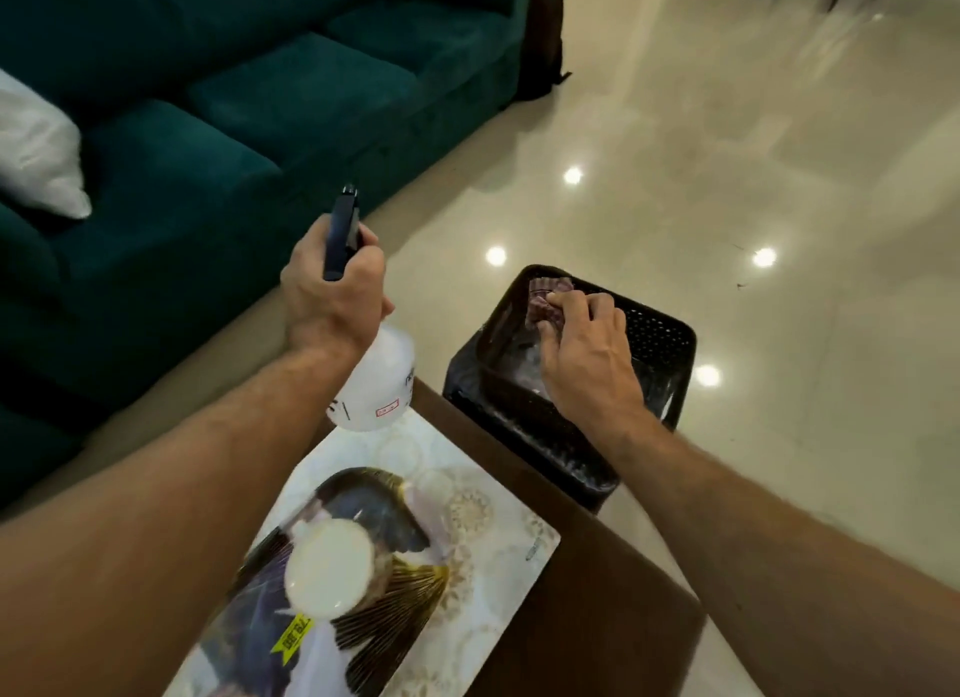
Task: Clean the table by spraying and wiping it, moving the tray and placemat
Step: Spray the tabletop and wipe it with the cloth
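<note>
Your left hand (332,285) is wrapped round the dark trigger head of one white spray bottle (382,384), which you hold in the air above the far end of the placemat (467,535), its nozzle aimed away toward the sofa. Your right hand (582,348) reaches over the one black perforated basket (660,343) on the floor just past the table's end, fingers curled and pinching one small reddish-brown thing (543,306); it looks like a folded cloth, but the blur keeps me from being sure. The basket is lined with a dark plastic bag. One brown table (613,592) sits below you, and one pale patterned placemat lies along it, printed with a dark feathered design. On the placemat you have one round white item (330,566) and one yellow sticker (293,636) just beside it. Beyond the table, one teal sofa (234,98) stands on the glossy tiled floor (779,176), with one white cushion (36,150) on its left end. Five ceiling-light reflections dot the tiles.
</note>
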